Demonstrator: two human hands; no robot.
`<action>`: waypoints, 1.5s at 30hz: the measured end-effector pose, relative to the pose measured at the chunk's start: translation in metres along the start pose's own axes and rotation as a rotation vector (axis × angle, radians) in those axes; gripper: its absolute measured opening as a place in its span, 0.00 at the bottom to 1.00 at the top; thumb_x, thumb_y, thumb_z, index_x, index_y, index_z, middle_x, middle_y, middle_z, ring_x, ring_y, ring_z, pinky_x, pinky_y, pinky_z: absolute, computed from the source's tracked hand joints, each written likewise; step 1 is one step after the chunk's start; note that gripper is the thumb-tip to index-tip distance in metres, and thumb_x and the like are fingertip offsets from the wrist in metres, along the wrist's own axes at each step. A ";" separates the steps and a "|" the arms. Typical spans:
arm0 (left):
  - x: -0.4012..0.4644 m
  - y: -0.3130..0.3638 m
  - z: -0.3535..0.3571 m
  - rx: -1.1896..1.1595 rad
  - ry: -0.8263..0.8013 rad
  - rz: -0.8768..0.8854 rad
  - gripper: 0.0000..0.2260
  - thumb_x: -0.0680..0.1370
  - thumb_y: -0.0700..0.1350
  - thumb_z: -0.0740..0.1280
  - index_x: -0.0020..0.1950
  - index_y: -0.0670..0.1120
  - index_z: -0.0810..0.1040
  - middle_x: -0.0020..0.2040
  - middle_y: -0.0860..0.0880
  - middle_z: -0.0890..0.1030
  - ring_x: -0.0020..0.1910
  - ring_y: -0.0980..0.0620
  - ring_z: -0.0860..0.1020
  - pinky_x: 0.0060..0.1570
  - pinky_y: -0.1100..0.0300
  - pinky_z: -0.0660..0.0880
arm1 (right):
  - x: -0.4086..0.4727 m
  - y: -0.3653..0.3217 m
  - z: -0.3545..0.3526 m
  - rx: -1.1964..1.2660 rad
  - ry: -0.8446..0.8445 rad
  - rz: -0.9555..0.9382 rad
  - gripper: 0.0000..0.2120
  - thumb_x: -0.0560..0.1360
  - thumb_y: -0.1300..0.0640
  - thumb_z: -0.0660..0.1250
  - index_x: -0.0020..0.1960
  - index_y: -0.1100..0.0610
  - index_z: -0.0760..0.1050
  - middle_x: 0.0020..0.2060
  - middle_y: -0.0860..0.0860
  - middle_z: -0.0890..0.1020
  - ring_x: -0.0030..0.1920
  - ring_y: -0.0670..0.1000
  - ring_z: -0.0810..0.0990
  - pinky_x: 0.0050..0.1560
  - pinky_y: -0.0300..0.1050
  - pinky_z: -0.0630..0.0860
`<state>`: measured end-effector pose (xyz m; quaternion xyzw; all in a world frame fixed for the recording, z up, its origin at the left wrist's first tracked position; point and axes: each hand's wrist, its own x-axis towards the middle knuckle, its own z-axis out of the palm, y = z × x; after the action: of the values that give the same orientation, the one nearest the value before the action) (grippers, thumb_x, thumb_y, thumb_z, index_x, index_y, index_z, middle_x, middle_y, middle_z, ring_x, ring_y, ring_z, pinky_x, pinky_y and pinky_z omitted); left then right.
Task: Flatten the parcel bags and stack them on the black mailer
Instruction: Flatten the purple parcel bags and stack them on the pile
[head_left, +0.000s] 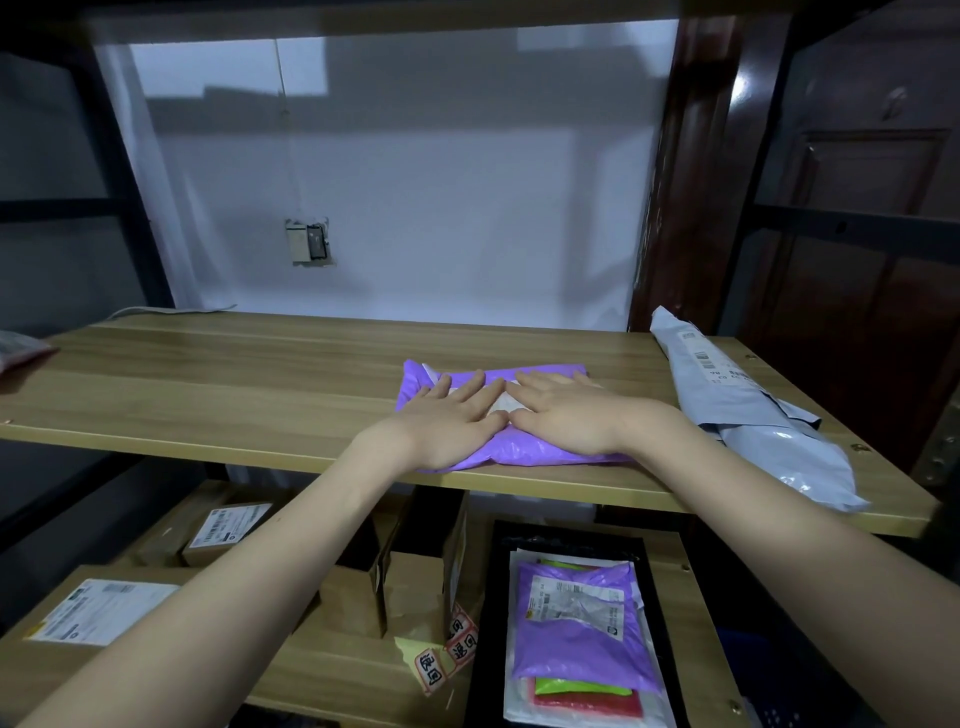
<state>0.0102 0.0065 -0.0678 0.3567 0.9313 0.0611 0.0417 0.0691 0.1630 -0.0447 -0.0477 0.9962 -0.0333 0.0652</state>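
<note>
Left hand (453, 415): flat on the purple bag (524, 447), palm down, fingers straight and slightly spread.
Right hand (566, 413): flat on the same bag beside the left, fingers straight and close together.
Purple bag: lies near the front edge of the upper shelf (234, 384).
Grey bag (748, 415): crumpled on the shelf's right end, apart from the purple bag.
Black mailer (498, 597): on the lower shelf, carrying a stack topped by a second purple bag (582, 639).
Boxes (228, 530): on the lower shelf, left.

We see bare wooden shelf (208, 379) stretching toward nine o'clock of the purple parcel bag (519, 447), while the grey mailer (753, 415) blocks three o'clock and the wall (415, 208) closes twelve.
</note>
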 end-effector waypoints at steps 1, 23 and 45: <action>-0.001 0.001 0.000 -0.034 -0.004 -0.012 0.34 0.72 0.62 0.40 0.77 0.53 0.51 0.79 0.50 0.47 0.77 0.46 0.43 0.74 0.45 0.40 | 0.000 0.000 0.001 0.001 0.005 0.001 0.27 0.81 0.47 0.43 0.77 0.52 0.44 0.77 0.49 0.44 0.77 0.47 0.42 0.75 0.53 0.38; -0.050 0.023 -0.021 0.046 0.019 -0.214 0.30 0.77 0.67 0.44 0.77 0.57 0.48 0.78 0.49 0.55 0.76 0.42 0.54 0.72 0.49 0.53 | -0.046 0.007 0.003 -0.023 0.317 0.278 0.39 0.71 0.28 0.51 0.73 0.52 0.55 0.67 0.57 0.72 0.67 0.60 0.68 0.65 0.56 0.62; -0.097 0.033 0.039 -1.154 -0.039 0.111 0.28 0.63 0.50 0.76 0.61 0.57 0.71 0.52 0.51 0.82 0.47 0.51 0.82 0.39 0.55 0.80 | -0.144 0.007 0.035 0.509 0.371 -0.209 0.26 0.65 0.52 0.77 0.58 0.42 0.69 0.52 0.39 0.76 0.53 0.37 0.73 0.56 0.34 0.70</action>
<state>0.1085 -0.0306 -0.0984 0.3257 0.7262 0.5543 0.2435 0.2151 0.1827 -0.0617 -0.1248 0.9405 -0.2957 -0.1115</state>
